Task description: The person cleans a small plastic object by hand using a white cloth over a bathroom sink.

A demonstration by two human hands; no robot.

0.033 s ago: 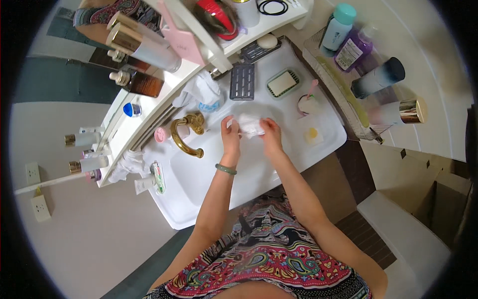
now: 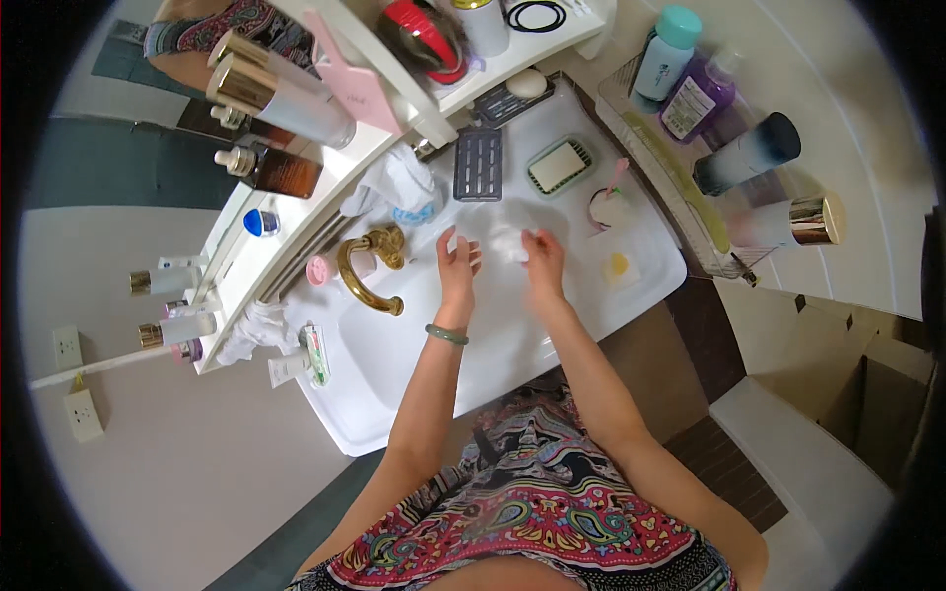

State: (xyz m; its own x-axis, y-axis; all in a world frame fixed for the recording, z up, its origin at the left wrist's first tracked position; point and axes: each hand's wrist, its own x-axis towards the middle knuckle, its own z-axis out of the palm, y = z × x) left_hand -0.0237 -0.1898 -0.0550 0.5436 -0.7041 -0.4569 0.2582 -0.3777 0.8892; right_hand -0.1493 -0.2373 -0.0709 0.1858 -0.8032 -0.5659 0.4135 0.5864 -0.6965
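Over the white sink point(image 2: 384, 389), my right hand point(image 2: 544, 266) pinches a crumpled white cloth point(image 2: 506, 242), thin and blurred, which may be tissue. My left hand point(image 2: 457, 268) is a short way to its left, fingers apart and holding nothing. A green bangle point(image 2: 446, 335) circles my left wrist. Just left of that hand, the gold faucet point(image 2: 371, 286) curves over the basin. Beyond my hands lie a dark slotted soap tray point(image 2: 478, 164) and a bar of soap point(image 2: 558, 167) in a green dish.
A cup with a pink handle point(image 2: 609, 205) stands at the sink's right. White cloths point(image 2: 394, 187) lie behind the faucet. Toothpaste tubes point(image 2: 288, 368) are on the left rim. Bottles crowd the left shelf point(image 2: 222, 295) and the right rack point(image 2: 650, 182).
My left hand has let go of the white cloth and its fingers have spread. The cloth is now in my right hand alone, which has shifted slightly right.
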